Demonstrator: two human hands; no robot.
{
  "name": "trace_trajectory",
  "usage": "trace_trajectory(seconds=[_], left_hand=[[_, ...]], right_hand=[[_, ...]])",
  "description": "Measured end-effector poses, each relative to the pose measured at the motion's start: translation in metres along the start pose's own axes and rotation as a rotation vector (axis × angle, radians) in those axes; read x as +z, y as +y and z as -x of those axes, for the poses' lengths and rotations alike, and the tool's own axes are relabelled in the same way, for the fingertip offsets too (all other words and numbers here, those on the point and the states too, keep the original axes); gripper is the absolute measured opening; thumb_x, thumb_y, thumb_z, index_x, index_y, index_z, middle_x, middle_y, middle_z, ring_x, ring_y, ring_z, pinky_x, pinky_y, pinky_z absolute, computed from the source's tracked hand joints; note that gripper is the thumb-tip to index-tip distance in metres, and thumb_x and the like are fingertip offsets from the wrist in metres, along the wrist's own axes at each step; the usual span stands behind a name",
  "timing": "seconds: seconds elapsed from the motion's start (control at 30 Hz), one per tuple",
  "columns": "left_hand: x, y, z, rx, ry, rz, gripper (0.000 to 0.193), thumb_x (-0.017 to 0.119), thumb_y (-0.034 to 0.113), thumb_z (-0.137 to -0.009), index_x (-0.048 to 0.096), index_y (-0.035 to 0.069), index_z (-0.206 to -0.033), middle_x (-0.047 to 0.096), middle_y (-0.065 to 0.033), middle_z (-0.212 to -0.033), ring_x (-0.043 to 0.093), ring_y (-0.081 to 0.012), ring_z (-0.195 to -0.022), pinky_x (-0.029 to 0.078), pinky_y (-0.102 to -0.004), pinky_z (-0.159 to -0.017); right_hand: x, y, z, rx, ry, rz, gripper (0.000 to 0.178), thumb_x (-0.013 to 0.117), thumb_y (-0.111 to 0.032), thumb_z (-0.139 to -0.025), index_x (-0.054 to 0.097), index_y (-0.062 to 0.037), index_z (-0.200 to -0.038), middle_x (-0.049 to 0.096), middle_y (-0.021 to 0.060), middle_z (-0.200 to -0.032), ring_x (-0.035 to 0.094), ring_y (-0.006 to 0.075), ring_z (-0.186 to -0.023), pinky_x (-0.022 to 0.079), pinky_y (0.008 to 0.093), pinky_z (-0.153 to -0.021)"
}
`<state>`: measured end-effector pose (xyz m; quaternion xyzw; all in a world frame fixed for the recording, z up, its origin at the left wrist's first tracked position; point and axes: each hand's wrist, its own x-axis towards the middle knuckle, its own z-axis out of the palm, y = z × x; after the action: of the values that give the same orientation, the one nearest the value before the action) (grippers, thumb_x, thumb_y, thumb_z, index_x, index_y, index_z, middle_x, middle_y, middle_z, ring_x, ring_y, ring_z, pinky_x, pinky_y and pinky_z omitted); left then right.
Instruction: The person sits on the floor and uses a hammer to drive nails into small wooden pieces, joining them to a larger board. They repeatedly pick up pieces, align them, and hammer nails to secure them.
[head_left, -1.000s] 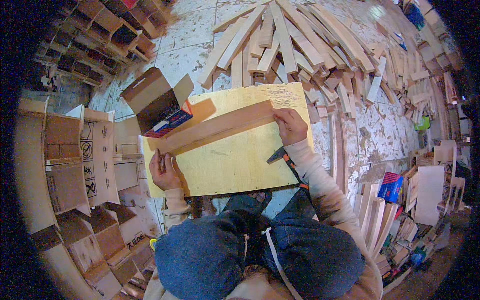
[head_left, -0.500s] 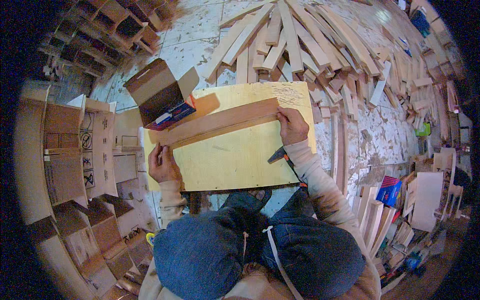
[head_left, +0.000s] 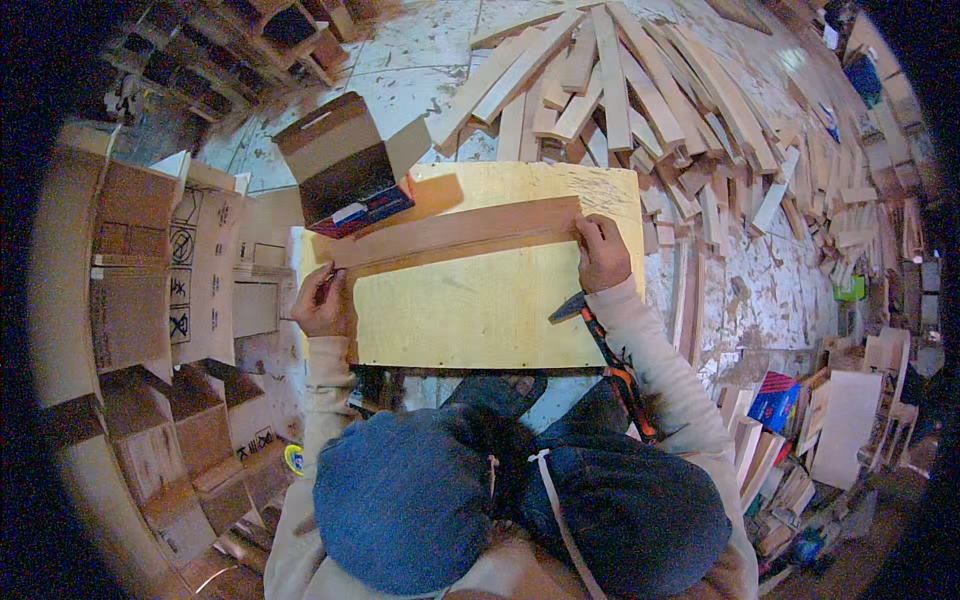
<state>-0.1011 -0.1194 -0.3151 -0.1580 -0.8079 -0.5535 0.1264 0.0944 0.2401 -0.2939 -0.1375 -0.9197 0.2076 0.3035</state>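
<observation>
A long brown wooden strip (head_left: 460,228) spans the yellow board (head_left: 480,325) in front of me, its right end a little farther off than its left. My left hand (head_left: 322,303) grips its left end between thumb and fingers. At the other end, my right hand (head_left: 604,255) is closed on the strip's corner. A hammer (head_left: 612,362) with a dark head and an orange-and-black handle lies by the board's right front edge, partly covered by my right sleeve. An open cardboard box (head_left: 350,175) stands at the board's far left corner, behind the strip.
Many loose wooden slats (head_left: 615,90) are heaped on the floor beyond the board. Cardboard boxes (head_left: 205,270) line the left side. To the right are a blue-and-red box (head_left: 773,402) and stacked wood offcuts (head_left: 748,450). My knees sit close to the board's near edge.
The whole view has shifted, so the board and box appear farther right. The strip looks slightly more level, both hands still on its ends. More of the hammer's handle shows.
</observation>
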Motion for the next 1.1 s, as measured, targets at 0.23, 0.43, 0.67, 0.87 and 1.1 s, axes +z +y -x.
trace_trajectory(seconds=[0.23, 0.43, 0.67, 0.87, 1.1], left_hand=[[-0.015, 0.046, -0.014, 0.197, 0.029, -0.347, 0.025, 0.058, 0.007, -0.084, 0.063, 0.002, -0.108, 0.068, -0.0122, -0.095, 0.065, -0.0251, -0.088, 0.051, -0.0325, -0.078], [0.04, 0.103, -0.117, 0.21, -0.251, -0.431, 0.023, 0.06, 0.01, -0.08, 0.065, 0.001, -0.101, 0.066, -0.0193, -0.095, 0.064, -0.0343, -0.088, 0.05, -0.0411, -0.076], [0.081, 0.114, -0.148, 0.0, -0.787, -0.802, 0.028, 0.068, 0.016, -0.07, 0.067, -0.001, -0.092, 0.065, -0.0234, -0.095, 0.063, -0.0364, -0.092, 0.051, -0.0425, -0.081], [0.085, 0.056, -0.155, 0.101, -0.759, -0.741, 0.024, 0.065, 0.014, -0.072, 0.066, 0.0, -0.092, 0.064, -0.0248, -0.091, 0.063, -0.0362, -0.088, 0.051, -0.0429, -0.077], [0.055, 0.04, -0.157, -0.103, -0.714, -0.165, 0.017, 0.058, 0.009, -0.079, 0.062, 0.0, -0.093, 0.062, -0.0241, -0.079, 0.063, -0.0358, -0.075, 0.049, -0.0435, -0.067]], right_hand=[[-0.008, -0.015, -0.006, -0.135, 0.017, 0.228, 0.035, 0.058, 0.001, -0.076, 0.058, -0.0041, -0.11, 0.055, 0.0197, -0.113, 0.055, 0.0358, -0.105, 0.051, 0.0392, -0.083], [-0.008, -0.017, -0.003, -0.082, -0.008, 0.23, 0.034, 0.056, 0.001, -0.078, 0.057, -0.0036, -0.111, 0.055, 0.0199, -0.112, 0.055, 0.0367, -0.102, 0.051, 0.0394, -0.082], [-0.003, -0.012, 0.003, -0.084, 0.042, 0.175, 0.048, 0.061, 0.006, -0.073, 0.054, -0.0037, -0.119, 0.054, 0.0203, -0.111, 0.056, 0.0358, -0.099, 0.053, 0.0382, -0.073], [-0.001, -0.011, 0.006, -0.02, 0.029, 0.124, 0.04, 0.057, 0.003, -0.074, 0.057, -0.003, -0.113, 0.057, 0.0192, -0.105, 0.057, 0.0352, -0.095, 0.053, 0.0393, -0.073], [-0.002, -0.011, 0.005, -0.012, 0.045, 0.116, 0.044, 0.057, 0.006, -0.073, 0.057, -0.0034, -0.116, 0.057, 0.0178, -0.104, 0.057, 0.0339, -0.095, 0.053, 0.0373, -0.072]])
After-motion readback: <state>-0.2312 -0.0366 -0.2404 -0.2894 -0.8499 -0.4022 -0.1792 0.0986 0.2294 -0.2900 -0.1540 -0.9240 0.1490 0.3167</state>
